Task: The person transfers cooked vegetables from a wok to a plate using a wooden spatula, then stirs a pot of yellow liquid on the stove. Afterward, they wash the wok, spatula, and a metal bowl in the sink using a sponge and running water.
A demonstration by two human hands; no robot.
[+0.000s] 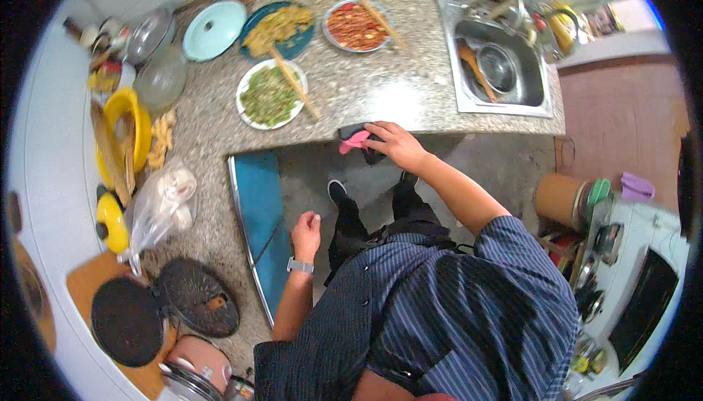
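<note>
At the front edge of the speckled stone counter (340,88), my right hand (396,145) holds a pink and black cloth (356,140), part of which hangs over the edge. What the palm covers is hidden. My left hand (306,234) hangs beside a blue cabinet panel (263,198), its fingers curled in with nothing seen in them. A grey-banded watch (300,265) is on that wrist. Nearest on the counter stands a white plate of chopped green food (269,99) with chopsticks (296,85) across it. Behind are a bowl of reddish food (354,24) and a teal plate of yellowish food (285,30).
A steel sink (544,93) at the right holds a metal bowl (497,68) and a wooden spatula (478,71). Along the left are a yellow basket (144,137), a plastic bag (151,209) and an open round electric pan (129,321). A wooden-looking drum (557,198) stands right.
</note>
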